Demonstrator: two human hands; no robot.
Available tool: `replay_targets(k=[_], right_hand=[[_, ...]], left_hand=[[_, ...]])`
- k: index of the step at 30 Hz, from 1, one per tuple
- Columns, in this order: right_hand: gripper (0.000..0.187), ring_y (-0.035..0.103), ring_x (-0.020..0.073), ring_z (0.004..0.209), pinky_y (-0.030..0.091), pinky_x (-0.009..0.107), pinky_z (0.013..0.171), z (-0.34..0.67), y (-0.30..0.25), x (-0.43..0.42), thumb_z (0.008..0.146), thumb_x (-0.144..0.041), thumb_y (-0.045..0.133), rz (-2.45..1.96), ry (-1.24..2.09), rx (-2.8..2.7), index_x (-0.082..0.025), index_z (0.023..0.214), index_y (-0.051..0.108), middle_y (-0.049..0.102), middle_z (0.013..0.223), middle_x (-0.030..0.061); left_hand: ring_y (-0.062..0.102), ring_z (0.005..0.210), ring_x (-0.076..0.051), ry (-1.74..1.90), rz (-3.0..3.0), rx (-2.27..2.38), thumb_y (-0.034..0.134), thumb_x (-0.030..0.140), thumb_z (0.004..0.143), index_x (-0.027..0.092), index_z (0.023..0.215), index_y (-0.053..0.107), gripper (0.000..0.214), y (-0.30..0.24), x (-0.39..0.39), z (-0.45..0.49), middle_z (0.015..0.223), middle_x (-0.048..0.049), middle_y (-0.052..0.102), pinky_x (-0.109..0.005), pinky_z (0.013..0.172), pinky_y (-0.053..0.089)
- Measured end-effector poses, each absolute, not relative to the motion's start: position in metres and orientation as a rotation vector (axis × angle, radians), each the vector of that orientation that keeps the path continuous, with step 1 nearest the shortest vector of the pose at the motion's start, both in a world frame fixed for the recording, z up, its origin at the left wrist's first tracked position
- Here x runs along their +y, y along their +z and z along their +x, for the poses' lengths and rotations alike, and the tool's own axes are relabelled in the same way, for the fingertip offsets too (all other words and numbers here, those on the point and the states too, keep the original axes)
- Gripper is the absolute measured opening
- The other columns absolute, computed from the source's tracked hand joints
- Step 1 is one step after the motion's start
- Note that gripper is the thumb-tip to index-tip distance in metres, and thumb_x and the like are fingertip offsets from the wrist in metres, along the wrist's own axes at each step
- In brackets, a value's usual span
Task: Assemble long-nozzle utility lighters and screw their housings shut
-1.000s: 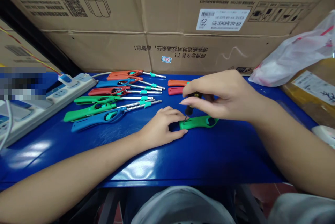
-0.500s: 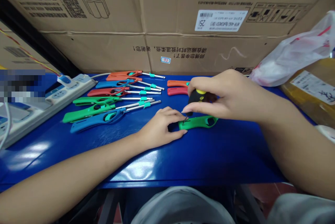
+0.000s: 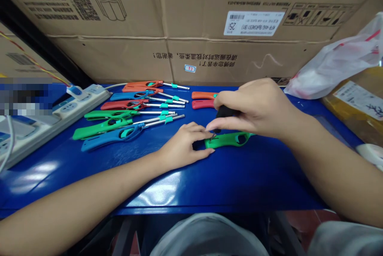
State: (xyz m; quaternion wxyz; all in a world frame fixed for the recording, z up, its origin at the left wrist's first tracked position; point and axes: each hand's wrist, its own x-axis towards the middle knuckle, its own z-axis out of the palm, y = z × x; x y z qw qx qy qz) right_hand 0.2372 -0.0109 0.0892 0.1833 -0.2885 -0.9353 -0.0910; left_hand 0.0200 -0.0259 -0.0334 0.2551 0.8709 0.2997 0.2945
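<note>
A green long-necked lighter (image 3: 227,140) lies flat on the blue table (image 3: 209,184). My left hand (image 3: 186,146) grips its handle end between thumb and fingers. In my right hand (image 3: 254,108) is a screwdriver with a black handle (image 3: 226,113), held upright and slightly tilted, its tip on the lighter's handle end. An orange lighter (image 3: 203,95) and a red lighter (image 3: 202,104) lie behind my right hand, which hides their front parts.
Several colored lighters, including a blue one (image 3: 112,140), lie in a row on the left. A white power strip (image 3: 67,108) stands beyond them. Cardboard boxes (image 3: 119,56) wall off the back. A plastic bag (image 3: 338,64) and tape roll (image 3: 371,154) are at right.
My right hand has turned the screwdriver a little, hiding the yellow part of its handle. My left hand and the green lighter stay in place.
</note>
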Motion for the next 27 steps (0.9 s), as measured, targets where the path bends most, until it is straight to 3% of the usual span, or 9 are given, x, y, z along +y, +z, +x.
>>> replay_targets(k=[2, 6, 8, 11, 15, 17, 22, 24, 27], right_hand=[[0.047, 0.059, 0.018, 0.059, 0.031, 0.03, 0.056, 0.238, 0.091, -0.013, 0.101, -0.058, 0.044, -0.833, -0.271, -2.644, -0.02, 0.087, 0.069, 0.068, 0.068, 0.0033], [0.036, 0.067, 0.0197, 0.08, 0.041, 0.03, 0.067, 0.24, 0.101, -0.022, 0.104, -0.037, 0.041, -0.742, 0.035, -2.705, -0.019, 0.125, 0.063, 0.075, 0.103, 0.0074], [0.035, 0.067, 0.0176, 0.08, 0.042, 0.028, 0.068, 0.239, 0.102, -0.024, 0.103, -0.033, 0.043, -0.674, 0.136, -2.734, -0.02, 0.131, 0.059, 0.075, 0.107, 0.0061], [0.034, 0.063, 0.0157, 0.068, 0.036, 0.027, 0.061, 0.234, 0.097, -0.024, 0.103, -0.046, 0.046, -0.731, -0.022, -2.716, -0.02, 0.111, 0.066, 0.075, 0.088, 0.0033], [0.054, 0.06, 0.0184, 0.062, 0.029, 0.03, 0.056, 0.226, 0.09, -0.025, 0.102, -0.061, 0.039, -0.955, -0.399, -2.593, -0.018, 0.088, 0.068, 0.07, 0.072, 0.0059], [0.051, 0.064, 0.0208, 0.07, 0.033, 0.031, 0.058, 0.226, 0.091, -0.028, 0.103, -0.055, 0.037, -0.951, -0.354, -2.583, -0.018, 0.091, 0.07, 0.073, 0.082, 0.0086], [0.035, 0.068, 0.0207, 0.088, 0.042, 0.03, 0.069, 0.235, 0.1, -0.029, 0.102, -0.032, 0.041, -0.762, 0.001, -2.659, -0.021, 0.125, 0.065, 0.076, 0.108, 0.0071], [0.031, 0.067, 0.0191, 0.082, 0.041, 0.029, 0.067, 0.236, 0.1, -0.027, 0.103, -0.034, 0.044, -0.75, -0.005, -2.678, -0.023, 0.122, 0.066, 0.076, 0.103, 0.0052], [0.039, 0.062, 0.0186, 0.067, 0.033, 0.03, 0.06, 0.233, 0.096, -0.023, 0.103, -0.051, 0.045, -0.872, -0.227, -2.651, -0.021, 0.1, 0.07, 0.074, 0.079, 0.0044]], left_hand=[[0.067, 0.106, -0.026, 0.797, 2.365, 0.812, 0.077, 0.029, 0.086, 0.019, 0.114, 0.076, 0.03, -0.033, -0.026, 0.02, 0.114, -0.0077, 0.076, -0.045, 0.099, 0.051], [0.068, 0.099, -0.023, 0.814, 2.373, 0.802, 0.078, 0.028, 0.086, 0.02, 0.113, 0.076, 0.028, -0.031, -0.026, 0.021, 0.108, -0.0062, 0.077, -0.041, 0.095, 0.053], [0.068, 0.097, -0.023, 0.831, 2.381, 0.809, 0.078, 0.029, 0.086, 0.02, 0.109, 0.076, 0.025, -0.031, -0.026, 0.02, 0.105, -0.006, 0.077, -0.04, 0.093, 0.054], [0.069, 0.1, -0.025, 0.805, 2.395, 0.827, 0.076, 0.03, 0.088, 0.019, 0.109, 0.077, 0.023, -0.031, -0.027, 0.02, 0.107, -0.0072, 0.077, -0.041, 0.094, 0.054], [0.07, 0.105, -0.026, 0.773, 2.364, 0.842, 0.071, 0.027, 0.09, 0.02, 0.115, 0.076, 0.027, -0.03, -0.027, 0.02, 0.112, -0.008, 0.077, -0.043, 0.096, 0.055], [0.07, 0.103, -0.026, 0.808, 2.346, 0.819, 0.072, 0.026, 0.089, 0.019, 0.112, 0.076, 0.024, -0.03, -0.026, 0.021, 0.11, -0.0081, 0.077, -0.043, 0.097, 0.055], [0.071, 0.101, -0.023, 0.846, 2.323, 0.818, 0.075, 0.025, 0.087, 0.02, 0.109, 0.077, 0.022, -0.03, -0.026, 0.021, 0.108, -0.0073, 0.076, -0.039, 0.095, 0.057], [0.071, 0.1, -0.023, 0.835, 2.323, 0.828, 0.075, 0.024, 0.086, 0.021, 0.107, 0.077, 0.021, -0.031, -0.026, 0.021, 0.106, -0.0065, 0.077, -0.038, 0.094, 0.058], [0.071, 0.106, -0.025, 0.817, 2.322, 0.826, 0.076, 0.026, 0.086, 0.021, 0.113, 0.076, 0.028, -0.032, -0.025, 0.02, 0.113, -0.0074, 0.077, -0.041, 0.098, 0.057]])
